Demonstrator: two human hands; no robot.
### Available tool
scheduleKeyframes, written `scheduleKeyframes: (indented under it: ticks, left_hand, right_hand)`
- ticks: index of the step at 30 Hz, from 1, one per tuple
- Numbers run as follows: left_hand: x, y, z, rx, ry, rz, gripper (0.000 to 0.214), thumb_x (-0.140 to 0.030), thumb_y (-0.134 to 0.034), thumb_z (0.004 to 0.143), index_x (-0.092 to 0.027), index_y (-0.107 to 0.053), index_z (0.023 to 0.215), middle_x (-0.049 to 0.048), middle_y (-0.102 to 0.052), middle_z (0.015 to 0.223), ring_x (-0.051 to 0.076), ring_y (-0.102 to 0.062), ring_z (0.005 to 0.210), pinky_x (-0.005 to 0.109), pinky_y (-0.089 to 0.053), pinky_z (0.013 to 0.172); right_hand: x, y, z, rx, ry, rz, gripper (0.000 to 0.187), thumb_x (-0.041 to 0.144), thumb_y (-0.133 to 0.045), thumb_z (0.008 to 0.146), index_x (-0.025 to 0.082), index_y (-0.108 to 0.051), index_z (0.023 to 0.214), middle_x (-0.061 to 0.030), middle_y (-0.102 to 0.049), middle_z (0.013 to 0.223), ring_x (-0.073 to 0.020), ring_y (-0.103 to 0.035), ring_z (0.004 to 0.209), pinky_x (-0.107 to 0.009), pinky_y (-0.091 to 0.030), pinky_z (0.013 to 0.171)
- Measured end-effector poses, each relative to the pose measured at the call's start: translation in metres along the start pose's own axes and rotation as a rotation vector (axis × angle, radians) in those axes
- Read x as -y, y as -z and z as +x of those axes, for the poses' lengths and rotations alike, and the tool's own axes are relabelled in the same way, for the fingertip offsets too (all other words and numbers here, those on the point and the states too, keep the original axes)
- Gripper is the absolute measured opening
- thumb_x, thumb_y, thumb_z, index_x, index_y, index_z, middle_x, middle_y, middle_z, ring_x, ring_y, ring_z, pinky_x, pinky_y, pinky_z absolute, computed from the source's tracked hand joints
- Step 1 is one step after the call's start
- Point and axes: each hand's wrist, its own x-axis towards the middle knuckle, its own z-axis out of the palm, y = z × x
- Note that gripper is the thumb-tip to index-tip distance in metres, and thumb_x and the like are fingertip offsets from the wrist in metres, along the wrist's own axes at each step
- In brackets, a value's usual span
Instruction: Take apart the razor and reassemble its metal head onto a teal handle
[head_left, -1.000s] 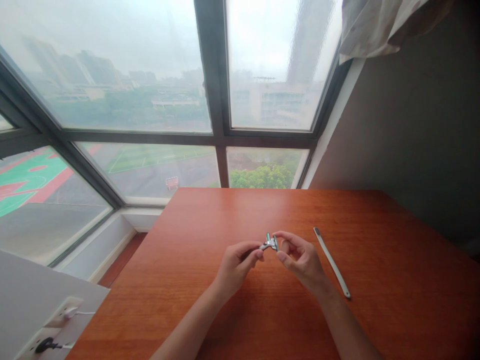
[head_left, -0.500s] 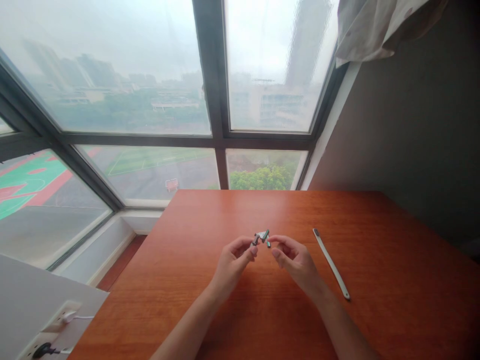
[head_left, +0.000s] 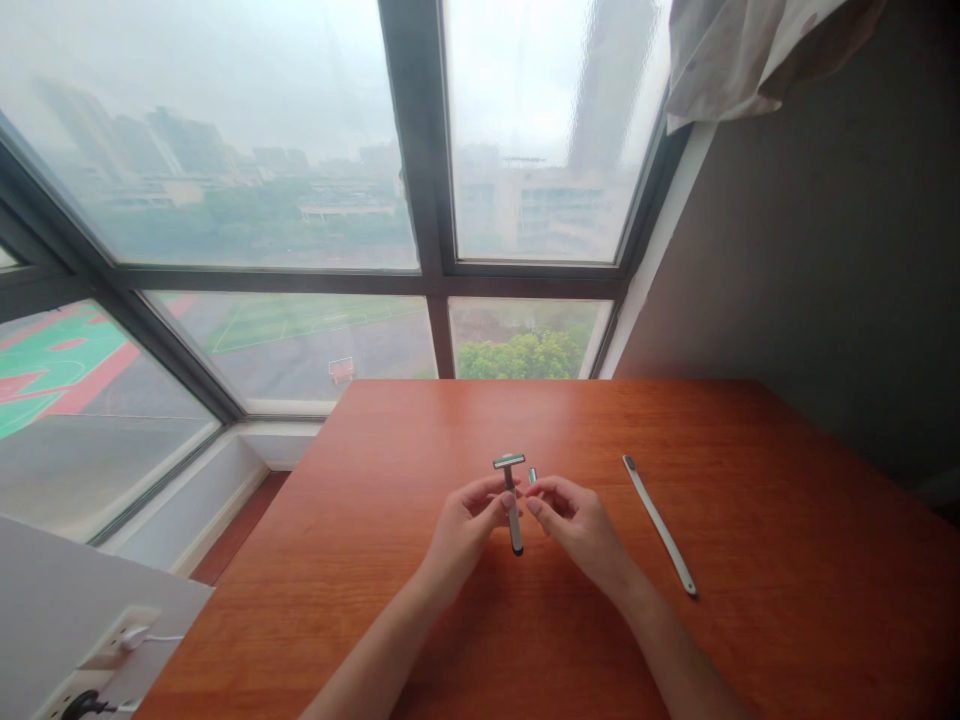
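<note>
My left hand (head_left: 466,528) pinches a small metal razor (head_left: 511,498) by its short handle, holding it upright over the wooden table (head_left: 750,470) with the T-shaped head on top. My right hand (head_left: 574,525) is closed in a pinch just right of it, gripping a small metal piece (head_left: 532,475) that pokes up above its fingertips. The two hands almost touch at the fingertips. A long thin white strip with a dark tip (head_left: 658,522) lies flat on the table to the right of my right hand.
A large window with a dark frame (head_left: 420,200) rises behind the table's far edge. A grey wall (head_left: 825,250) stands along the right side. At the lower left, a white surface carries a power strip with a plug and cable (head_left: 112,650). Cloth (head_left: 750,50) hangs at the top right.
The razor was a compact metal piece held between both hands; now it stands upright in my left hand with its handle showing, and my right hand holds a separate small piece beside it.
</note>
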Motion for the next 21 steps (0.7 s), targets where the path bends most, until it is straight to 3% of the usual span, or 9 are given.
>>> scheduleKeyframes:
  ticks: [9, 21]
  left_hand:
    - [-0.0033, -0.0045, -0.0018, 0.052, 0.026, -0.015, 0.038, -0.038, -0.071, 0.075, -0.016, -0.069, 0.105, 0.0099, -0.072, 0.096, 0.022, -0.067, 0.086, 0.034, -0.054, 0.079]
    - [0.0008, -0.0054, -0.0013, 0.096, 0.034, -0.027, 0.044, -0.041, -0.071, 0.074, -0.015, -0.067, 0.109, 0.0103, -0.071, 0.095, 0.025, -0.065, 0.087, 0.035, -0.054, 0.074]
  right_hand:
    - [-0.0031, -0.0011, 0.0006, 0.036, 0.027, -0.034, 0.036, 0.044, -0.057, 0.085, 0.013, -0.069, 0.102, 0.0016, -0.053, 0.059, -0.0098, -0.043, 0.051, -0.021, -0.035, 0.049]
    - [0.0044, -0.0046, -0.0007, 0.144, 0.011, 0.005, 0.039, 0.048, -0.052, 0.087, 0.014, -0.069, 0.098, 0.0020, -0.051, 0.060, -0.0095, -0.041, 0.053, -0.021, -0.036, 0.050]
